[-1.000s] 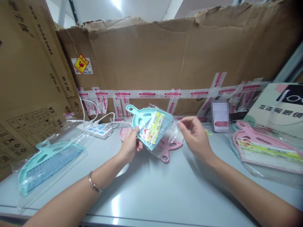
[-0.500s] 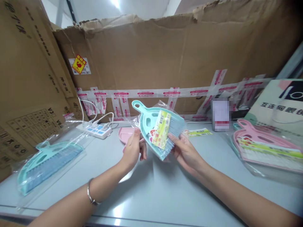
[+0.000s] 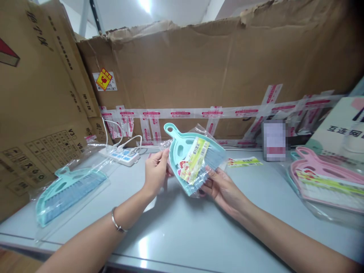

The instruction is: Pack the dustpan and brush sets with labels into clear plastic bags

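Above the table I hold up a mint-green dustpan and brush set (image 3: 179, 142) in a clear plastic bag, its handle pointing up and left. A yellow-green printed label (image 3: 196, 161) lies across its front, over the blue bristles. My left hand (image 3: 156, 170) is closed on the set's left edge and the bag there. With thumb in front, my right hand (image 3: 220, 189) grips the lower right side by the bristles. Behind my left hand a pink piece on the table is nearly hidden.
Another bagged mint dustpan set (image 3: 71, 195) lies at left, bagged pink ones (image 3: 327, 170) at right. Behind are a power strip (image 3: 122, 156) with cables, a loose label (image 3: 244, 162), a blurred phone-like object (image 3: 274, 140) and a large cardboard box (image 3: 182, 72). A taller carton (image 3: 42, 113) borders the left.
The view has shifted slightly, moving the scene to the right. My left hand now covers most of the pink piece. Both hands keep their hold on the mint set, which has barely turned.
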{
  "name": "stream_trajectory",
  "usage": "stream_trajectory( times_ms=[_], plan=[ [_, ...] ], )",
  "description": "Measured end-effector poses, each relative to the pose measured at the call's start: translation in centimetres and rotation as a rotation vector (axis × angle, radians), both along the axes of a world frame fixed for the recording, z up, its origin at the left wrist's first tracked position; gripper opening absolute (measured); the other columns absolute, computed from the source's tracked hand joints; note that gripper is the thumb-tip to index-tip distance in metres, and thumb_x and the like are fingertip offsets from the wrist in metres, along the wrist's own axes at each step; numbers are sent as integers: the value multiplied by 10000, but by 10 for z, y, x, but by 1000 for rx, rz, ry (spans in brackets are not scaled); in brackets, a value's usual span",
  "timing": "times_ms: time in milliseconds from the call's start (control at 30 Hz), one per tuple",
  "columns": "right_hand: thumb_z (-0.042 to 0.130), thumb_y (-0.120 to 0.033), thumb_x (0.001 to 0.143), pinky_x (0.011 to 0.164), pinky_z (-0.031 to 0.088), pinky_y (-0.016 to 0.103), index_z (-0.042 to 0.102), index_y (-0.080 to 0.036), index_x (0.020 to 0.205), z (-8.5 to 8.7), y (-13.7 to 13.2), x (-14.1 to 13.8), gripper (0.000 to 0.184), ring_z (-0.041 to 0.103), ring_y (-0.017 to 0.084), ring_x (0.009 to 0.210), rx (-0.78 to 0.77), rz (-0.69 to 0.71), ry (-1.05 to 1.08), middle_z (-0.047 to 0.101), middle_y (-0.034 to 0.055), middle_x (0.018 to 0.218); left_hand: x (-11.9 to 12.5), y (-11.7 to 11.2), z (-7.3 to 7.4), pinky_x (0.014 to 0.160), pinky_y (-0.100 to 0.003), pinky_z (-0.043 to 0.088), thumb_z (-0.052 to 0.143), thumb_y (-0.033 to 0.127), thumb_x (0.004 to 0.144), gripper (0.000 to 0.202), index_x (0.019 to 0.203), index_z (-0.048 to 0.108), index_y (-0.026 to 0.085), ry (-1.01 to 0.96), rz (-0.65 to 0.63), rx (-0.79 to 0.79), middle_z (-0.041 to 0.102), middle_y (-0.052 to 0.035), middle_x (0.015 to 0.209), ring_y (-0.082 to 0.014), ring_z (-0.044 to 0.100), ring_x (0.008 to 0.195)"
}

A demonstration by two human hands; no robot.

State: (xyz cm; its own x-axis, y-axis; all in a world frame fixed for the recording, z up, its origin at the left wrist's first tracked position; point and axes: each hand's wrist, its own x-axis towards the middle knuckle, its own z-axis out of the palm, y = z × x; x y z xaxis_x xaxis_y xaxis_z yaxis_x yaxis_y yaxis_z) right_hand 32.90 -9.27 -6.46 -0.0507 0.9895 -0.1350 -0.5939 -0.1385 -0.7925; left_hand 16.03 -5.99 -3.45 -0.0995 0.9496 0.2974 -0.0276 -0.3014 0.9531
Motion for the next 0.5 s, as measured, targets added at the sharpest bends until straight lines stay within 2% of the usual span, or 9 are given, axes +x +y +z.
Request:
stream_trajectory(
  times_ms=[133, 233, 300, 367, 400, 467, 500],
  plan=[
    [821, -319, 582, 409, 502, 221, 549, -210, 927, -5, 1, -1, 453, 659, 161, 613, -3, -49, -55, 714, 11, 842, 6, -8, 1, 392, -198, 450, 684, 380, 701, 220, 719, 696, 161, 28, -20, 76, 647, 3, 626, -80, 525, 406],
    [834, -316, 555, 383, 481, 226, 539, -198, 925, -5, 0, -1, 488, 659, 171, 596, 7, -69, -94, 715, 24, 852, 7, 1, 0, 401, -194, 435, 662, 396, 721, 252, 725, 698, 146, 27, 31, 79, 574, 25, 493, -81, 505, 392],
    [832, -322, 563, 386, 479, 225, 536, -193, 946, -3, -2, -1, 501, 654, 165, 580, 24, -52, -122, 715, 31, 857, -6, 21, 3, 399, -179, 398, 645, 393, 740, 260, 744, 691, 137, -4, 128, 126, 515, 47, 444, -66, 466, 389],
    [832, -296, 568, 444, 515, 224, 544, -194, 968, 0, -4, 0, 503, 662, 158, 610, 21, -39, -127, 715, 28, 873, -38, 48, 13, 396, -176, 364, 636, 364, 749, 237, 740, 668, 130, -43, 274, 205, 545, 43, 523, -50, 436, 409],
    [834, -278, 566, 489, 538, 224, 551, -195, 972, 1, -4, 2, 502, 668, 155, 635, 9, -41, -121, 715, 24, 878, -61, 62, 20, 401, -177, 356, 614, 339, 769, 216, 735, 648, 129, -32, 387, 240, 555, 41, 560, -47, 432, 425],
    [834, -243, 560, 569, 567, 226, 561, -196, 971, 3, -2, 5, 496, 677, 152, 682, -22, -56, -105, 715, 16, 883, -115, 84, 34, 404, -181, 338, 559, 289, 806, 215, 651, 543, 141, 43, 762, 307, 499, 56, 540, -49, 408, 425],
    [831, -231, 562, 588, 571, 224, 563, -196, 975, 3, -1, 7, 493, 679, 151, 699, -31, -63, -99, 715, 14, 888, -143, 92, 40, 420, -190, 347, 529, 259, 824, 221, 636, 486, 153, 69, 822, 312, 470, 58, 542, -59, 416, 442]
  ],
)
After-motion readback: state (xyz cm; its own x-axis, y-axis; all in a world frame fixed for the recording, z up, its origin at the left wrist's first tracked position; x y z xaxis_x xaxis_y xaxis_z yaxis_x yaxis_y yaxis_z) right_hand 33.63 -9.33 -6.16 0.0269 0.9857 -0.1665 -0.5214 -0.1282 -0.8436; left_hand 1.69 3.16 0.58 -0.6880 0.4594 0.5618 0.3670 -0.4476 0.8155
